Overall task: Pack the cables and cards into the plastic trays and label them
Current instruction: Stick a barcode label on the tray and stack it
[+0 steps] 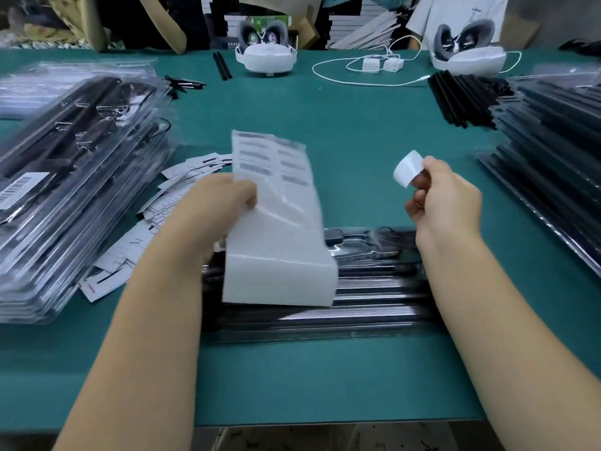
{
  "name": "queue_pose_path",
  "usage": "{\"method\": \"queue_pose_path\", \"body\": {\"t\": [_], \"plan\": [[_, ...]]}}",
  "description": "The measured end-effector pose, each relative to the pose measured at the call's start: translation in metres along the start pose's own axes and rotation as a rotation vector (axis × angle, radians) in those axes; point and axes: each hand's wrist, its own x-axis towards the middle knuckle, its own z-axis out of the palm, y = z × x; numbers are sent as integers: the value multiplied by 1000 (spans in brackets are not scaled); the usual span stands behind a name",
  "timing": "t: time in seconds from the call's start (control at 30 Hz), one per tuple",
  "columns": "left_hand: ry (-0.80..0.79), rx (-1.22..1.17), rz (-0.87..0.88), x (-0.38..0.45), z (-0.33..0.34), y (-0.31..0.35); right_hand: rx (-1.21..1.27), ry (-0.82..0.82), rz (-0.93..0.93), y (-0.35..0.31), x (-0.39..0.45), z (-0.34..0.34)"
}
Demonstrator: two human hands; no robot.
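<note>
— Where does the small white peeled sticker label (408,169) sit relative to the clear plastic tray with black cables (374,288)?

— Pinched in the curled fingers of the right hand (444,196), up above the tray's far right end. The tray lies on the green desk (325,379), nearer than that hand, its long axis running left to right.

— And the other hand?

— The left hand (221,203) grips the long white backing sheet of labels (279,222) over the tray's left half, so the right hand looks better placed to stick it down

left hand (224,196) holds the label sheet (276,222) above a packed tray (374,288); right hand (445,196) pinches one peeled label (408,168).
</note>
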Motion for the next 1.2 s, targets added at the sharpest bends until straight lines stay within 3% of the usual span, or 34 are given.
{"method": "queue_pose_path", "body": {"t": [0.1,0.17,0.33,0.43,0.47,0.5,0.57,0.63,0.8,0.9,0.97,1.2], "plan": [[74,495,5,11,-25,-16,-43,14,-131,3,-1,0],[128,672,-6,18,-37,-24,-110,5,-279,4,-3,2],[413,687,34,26,-49,-26,-236,-49,-564,7,-12,5],[617,657,247,12,-38,-12,-341,-109,-779,8,-23,6],[593,528,340,6,-27,-6,-386,-145,-868,10,-26,7],[460,350,358,-3,-13,0,-428,-181,-963,13,-30,8],[21,36,222,-20,18,11,-491,-235,-1118,19,-36,12],[-251,-192,77,-29,39,17,-528,-286,-1187,22,-39,16],[-309,-499,-78,-24,48,12,-597,-406,-1229,22,-41,15],[-324,-595,-133,-24,46,9,-682,-540,-1122,19,-40,14],[-275,-549,-106,-23,45,9,-695,-624,-995,18,-40,14],[-148,-192,154,-27,46,7,-582,-444,-614,14,-27,12]]}}
